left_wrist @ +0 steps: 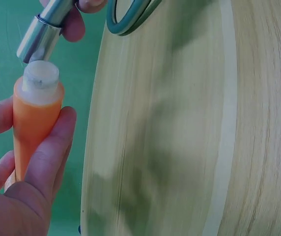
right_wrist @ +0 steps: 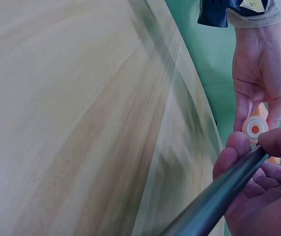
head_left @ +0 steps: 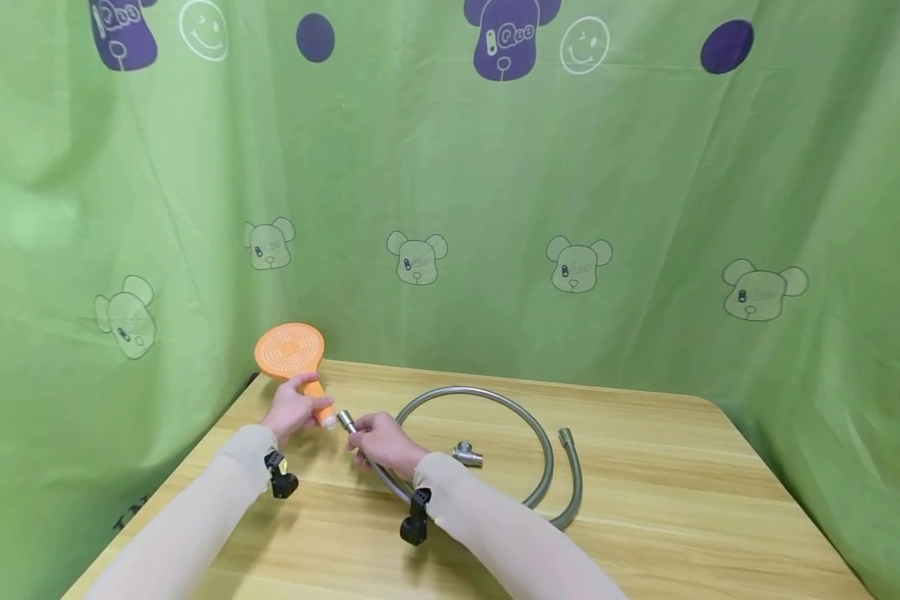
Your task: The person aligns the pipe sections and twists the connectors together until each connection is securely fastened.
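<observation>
My left hand (head_left: 292,410) grips the handle of an orange shower head (head_left: 289,350), its round perforated face toward the camera. The white threaded end (left_wrist: 41,78) of the handle points at the hose. My right hand (head_left: 387,443) pinches a grey metal shower hose (head_left: 487,393) just behind its silver end nut (head_left: 346,421). In the left wrist view the nut's mouth sits right at the white end, tilted to it. The right wrist view shows the hose (right_wrist: 219,194) running between thumb and fingers, with the handle's end opening just beyond.
The hose loops over the wooden table (head_left: 660,483), its other end fitting (head_left: 566,437) lying at the right. A small chrome valve (head_left: 467,454) lies inside the loop. A green patterned curtain (head_left: 495,183) hangs behind and at both sides.
</observation>
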